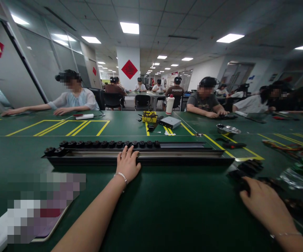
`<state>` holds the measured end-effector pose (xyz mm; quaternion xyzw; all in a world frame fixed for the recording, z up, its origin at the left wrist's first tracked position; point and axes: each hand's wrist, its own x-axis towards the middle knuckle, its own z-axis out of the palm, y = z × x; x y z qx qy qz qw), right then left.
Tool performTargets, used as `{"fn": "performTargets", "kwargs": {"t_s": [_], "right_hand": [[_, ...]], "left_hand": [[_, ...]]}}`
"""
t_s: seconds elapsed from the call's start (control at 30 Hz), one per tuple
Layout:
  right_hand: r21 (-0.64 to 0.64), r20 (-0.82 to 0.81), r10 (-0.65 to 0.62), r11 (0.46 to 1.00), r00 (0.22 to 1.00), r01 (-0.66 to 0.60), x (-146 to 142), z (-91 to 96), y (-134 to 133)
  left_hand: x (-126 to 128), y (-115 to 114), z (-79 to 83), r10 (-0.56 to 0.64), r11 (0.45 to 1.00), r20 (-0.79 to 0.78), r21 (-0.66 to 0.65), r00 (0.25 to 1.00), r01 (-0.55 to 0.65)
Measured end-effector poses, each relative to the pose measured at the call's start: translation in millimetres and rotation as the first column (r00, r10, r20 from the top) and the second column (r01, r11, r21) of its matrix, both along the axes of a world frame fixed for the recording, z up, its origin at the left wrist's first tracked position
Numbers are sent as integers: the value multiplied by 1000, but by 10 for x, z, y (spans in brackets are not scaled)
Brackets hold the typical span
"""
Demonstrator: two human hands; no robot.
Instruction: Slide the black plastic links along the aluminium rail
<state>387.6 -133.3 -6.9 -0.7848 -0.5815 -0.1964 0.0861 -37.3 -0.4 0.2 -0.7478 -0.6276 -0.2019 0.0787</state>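
A long black metal channel point(167, 161) lies across the green table in front of me. Along its back edge stands a row of small black socket-like pieces point(104, 144), with two more at its left end. My left hand point(128, 163) rests on the middle of the channel, palm down, fingers spread and touching its far side. Off to the right, my right hand point(265, 201) is at a loose pile of similar black pieces point(248, 168). Its thumb and fingers curl round one dark piece, whose details are blurred and partly hidden.
A phone-like flat item point(54, 224), partly pixelated, lies at front left. Plastic packaging point(297, 176) and wires point(280, 143) are at right. Farther back are a metal bowl point(228, 129), a grey box point(170, 122), a yellow item point(149, 116) and a bottle point(169, 105). Several people sit beyond.
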Motion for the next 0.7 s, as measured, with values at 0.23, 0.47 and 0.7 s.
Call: {"fn": "performTargets", "kwargs": {"t_s": [0.23,0.47,0.7], "right_hand": [[123,14,250,960,968,-250,-722,291,400],[288,-79,492,844,867,-452,-1694,336,1087],[395,-169,492,828,854,-399,-2264,31,1392]], "left_hand": [[-427,125,257,234,971,113,25,966,-239],[-1361,281,270,525,843,127,53,841,-535],[-2029,335,166,671,735,182,-29,719,-678]]}}
